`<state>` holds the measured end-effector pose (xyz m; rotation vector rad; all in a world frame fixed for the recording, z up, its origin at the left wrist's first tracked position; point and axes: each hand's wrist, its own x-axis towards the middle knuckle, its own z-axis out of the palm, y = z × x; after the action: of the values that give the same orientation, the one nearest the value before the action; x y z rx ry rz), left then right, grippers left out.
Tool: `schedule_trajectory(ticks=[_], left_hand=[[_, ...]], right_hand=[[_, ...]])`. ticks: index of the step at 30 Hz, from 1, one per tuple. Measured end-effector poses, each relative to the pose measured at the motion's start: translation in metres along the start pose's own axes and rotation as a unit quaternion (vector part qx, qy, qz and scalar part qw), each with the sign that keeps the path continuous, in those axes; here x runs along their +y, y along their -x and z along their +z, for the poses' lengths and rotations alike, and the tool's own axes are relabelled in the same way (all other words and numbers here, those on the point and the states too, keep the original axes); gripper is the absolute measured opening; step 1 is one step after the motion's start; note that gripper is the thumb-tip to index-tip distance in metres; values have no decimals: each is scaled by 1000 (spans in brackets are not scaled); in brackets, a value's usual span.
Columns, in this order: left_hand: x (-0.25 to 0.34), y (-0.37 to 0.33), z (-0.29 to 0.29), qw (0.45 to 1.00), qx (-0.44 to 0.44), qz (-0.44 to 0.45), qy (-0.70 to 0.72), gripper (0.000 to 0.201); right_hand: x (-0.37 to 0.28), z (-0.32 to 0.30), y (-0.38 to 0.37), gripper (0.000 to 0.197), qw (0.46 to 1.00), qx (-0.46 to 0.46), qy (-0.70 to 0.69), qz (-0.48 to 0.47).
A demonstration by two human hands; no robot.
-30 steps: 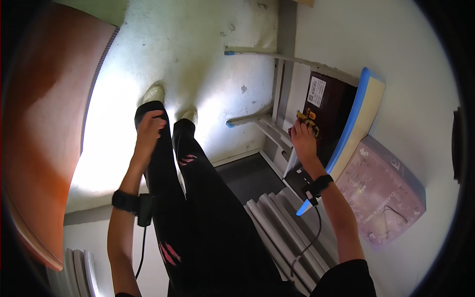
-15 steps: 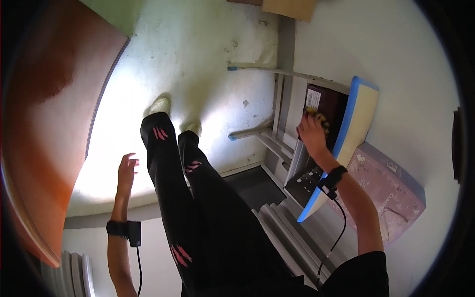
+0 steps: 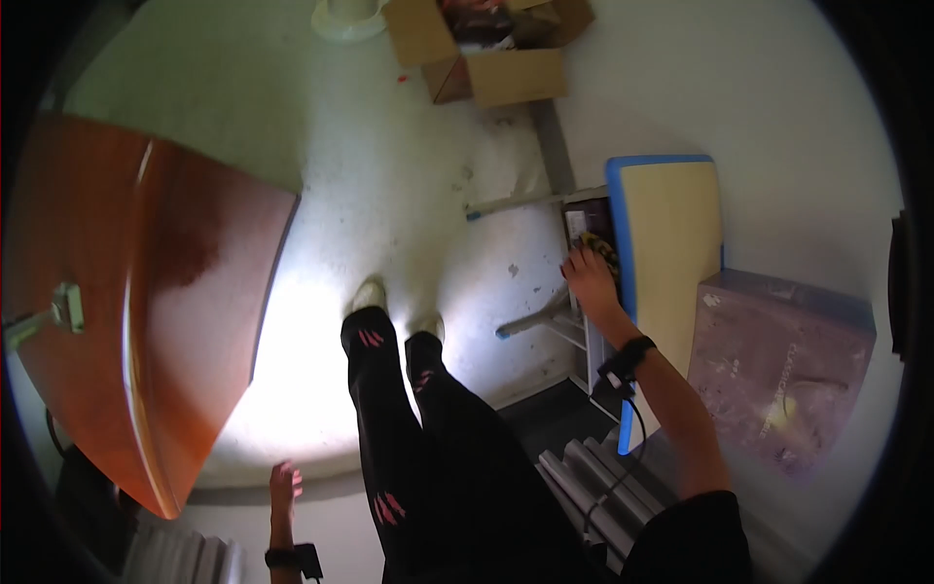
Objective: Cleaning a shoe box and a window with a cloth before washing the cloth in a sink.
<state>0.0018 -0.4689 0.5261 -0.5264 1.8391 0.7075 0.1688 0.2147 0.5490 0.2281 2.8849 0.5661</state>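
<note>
Yellow-and-black patterned item (image 3: 601, 251): gripped in right hand (image 3: 592, 280), beside blue-edged tabletop (image 3: 671, 243), near dark box (image 3: 599, 216). Left hand (image 3: 283, 483) apart, empty, fingers loosely bent. Step appears one-handed handling; next move calls for steady grip, clear of tabletop.

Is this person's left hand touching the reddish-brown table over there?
Apart. The head view shows it: a strip of brightly lit floor lies plainly between the left hand and the nearest edge of the reddish-brown table.
</note>
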Motion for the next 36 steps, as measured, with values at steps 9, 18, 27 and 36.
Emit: schedule_trajectory(ticks=[9,18,27,36], left_hand=[[-17,152,-90,992,-27,122,27,56],[102,128,-61,958,84,43,-270,61],[343,151,10,787,172,471,-359,37],[481,136,-37,806,165,477,-308,37]], right_hand=[[-112,22,160,19,857,-231,-344,307],[-93,-115,331,25,644,56,-580,495],[-45,-59,251,21,453,215,-454,737],[67,-94,-8,21,539,105,-559,621]])
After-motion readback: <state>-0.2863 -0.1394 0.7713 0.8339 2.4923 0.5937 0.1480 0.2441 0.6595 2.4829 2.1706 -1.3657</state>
